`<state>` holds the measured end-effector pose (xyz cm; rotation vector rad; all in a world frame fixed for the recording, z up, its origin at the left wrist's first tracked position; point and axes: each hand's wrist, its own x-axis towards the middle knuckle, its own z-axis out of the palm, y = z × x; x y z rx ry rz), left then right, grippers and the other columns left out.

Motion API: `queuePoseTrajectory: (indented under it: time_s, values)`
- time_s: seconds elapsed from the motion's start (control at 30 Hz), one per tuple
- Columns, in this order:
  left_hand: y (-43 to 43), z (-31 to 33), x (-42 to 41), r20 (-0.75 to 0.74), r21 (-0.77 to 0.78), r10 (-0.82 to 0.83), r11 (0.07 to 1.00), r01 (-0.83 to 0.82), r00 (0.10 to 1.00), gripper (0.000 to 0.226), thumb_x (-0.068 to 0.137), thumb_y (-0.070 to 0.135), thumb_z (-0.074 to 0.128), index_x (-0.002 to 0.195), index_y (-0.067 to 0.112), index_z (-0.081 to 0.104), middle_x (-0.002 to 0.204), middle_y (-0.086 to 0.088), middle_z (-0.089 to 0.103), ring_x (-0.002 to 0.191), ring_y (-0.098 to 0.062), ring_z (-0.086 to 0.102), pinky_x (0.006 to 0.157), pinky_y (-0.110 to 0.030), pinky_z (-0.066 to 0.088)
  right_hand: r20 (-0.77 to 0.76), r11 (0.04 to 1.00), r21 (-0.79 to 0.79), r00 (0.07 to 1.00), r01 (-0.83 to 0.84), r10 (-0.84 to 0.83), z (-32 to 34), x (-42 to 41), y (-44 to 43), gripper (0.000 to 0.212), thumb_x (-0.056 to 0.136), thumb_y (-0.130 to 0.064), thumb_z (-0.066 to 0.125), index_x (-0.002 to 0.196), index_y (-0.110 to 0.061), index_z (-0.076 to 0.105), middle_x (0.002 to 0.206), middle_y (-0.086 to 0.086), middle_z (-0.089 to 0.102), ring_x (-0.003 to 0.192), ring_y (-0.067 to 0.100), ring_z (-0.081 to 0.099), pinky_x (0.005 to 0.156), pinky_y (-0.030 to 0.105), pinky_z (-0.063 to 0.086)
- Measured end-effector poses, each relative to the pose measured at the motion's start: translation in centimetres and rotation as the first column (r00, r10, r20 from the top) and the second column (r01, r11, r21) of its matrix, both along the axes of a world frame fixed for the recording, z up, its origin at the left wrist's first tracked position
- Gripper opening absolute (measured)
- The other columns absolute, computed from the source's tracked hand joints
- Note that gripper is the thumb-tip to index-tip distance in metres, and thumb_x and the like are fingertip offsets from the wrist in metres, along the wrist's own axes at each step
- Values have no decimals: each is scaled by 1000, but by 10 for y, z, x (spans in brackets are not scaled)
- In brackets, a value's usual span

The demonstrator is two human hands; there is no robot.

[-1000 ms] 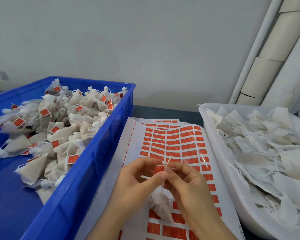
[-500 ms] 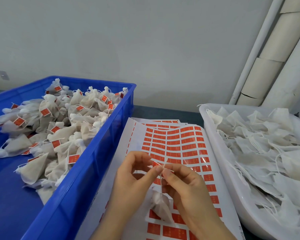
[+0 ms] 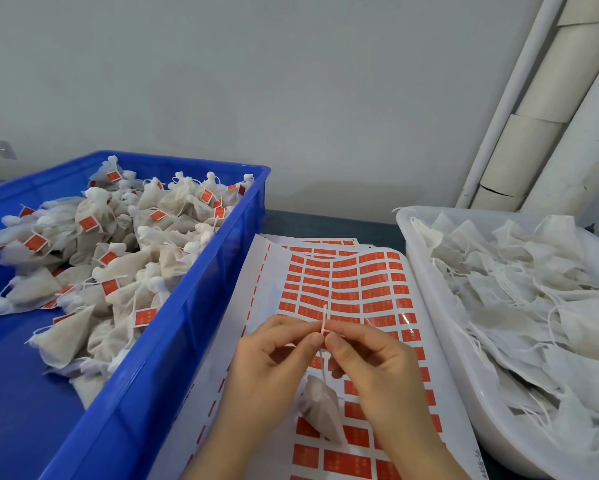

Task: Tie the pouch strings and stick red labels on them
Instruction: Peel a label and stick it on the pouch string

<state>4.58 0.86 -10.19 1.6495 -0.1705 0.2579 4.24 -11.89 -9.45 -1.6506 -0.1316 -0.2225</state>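
A small beige pouch (image 3: 322, 412) hangs by its white string (image 3: 324, 318) over the sheet of red labels (image 3: 350, 289). My left hand (image 3: 273, 365) and my right hand (image 3: 374, 365) meet fingertip to fingertip above it. Both pinch the string together, with a sliver of red label between the thumbs. The string's free end sticks up above the fingers.
A blue crate (image 3: 173, 351) on the left holds several tied pouches with red labels. A white tub (image 3: 440, 327) on the right holds a heap of loose untied pouches. More label sheets lie under the top one. A wall and white pipes stand behind.
The red label that stood open between my fingers is now folded almost out of sight round the string. Both hands have closed tighter together; the pouch still hangs below.
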Motion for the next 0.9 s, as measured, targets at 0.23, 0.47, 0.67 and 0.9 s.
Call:
queuePoseTrajectory:
  time_s: [0.23,0.47,0.67,0.9]
  values:
    - [0,-1,-1,-45,-14,-11,1000,10,999,21,67,35,59,86,37,68,83,20,71,82,-4,67,70,-14,54,22,1000,-16,1000,-2,2,-1,0,0,17,65,-37,62,81,-40,66,82,-27,69,77,-3,66,59,8,50]
    - [-2,-1,-2,-40,4,9,1000,-9,999,19,73,29,59,88,33,70,82,19,71,80,-4,67,68,-14,54,31,999,-9,998,48,-48,1,0,-2,17,60,-37,65,75,-30,67,73,-24,69,73,-4,66,55,6,48]
    - [-2,-2,-2,-17,31,42,999,-41,999,20,82,14,62,85,32,69,82,18,70,82,-3,66,69,-12,53,34,993,-75,996,89,-86,0,-1,0,19,57,-46,63,70,-34,67,77,-23,67,78,-3,63,60,9,51]
    - [-3,-2,-2,-39,16,51,999,-51,998,17,79,17,63,84,32,69,80,19,70,79,-3,66,66,-13,54,-24,996,-21,996,88,-88,2,1,-1,21,57,-45,64,72,-31,67,74,-23,68,74,-2,64,52,8,48]
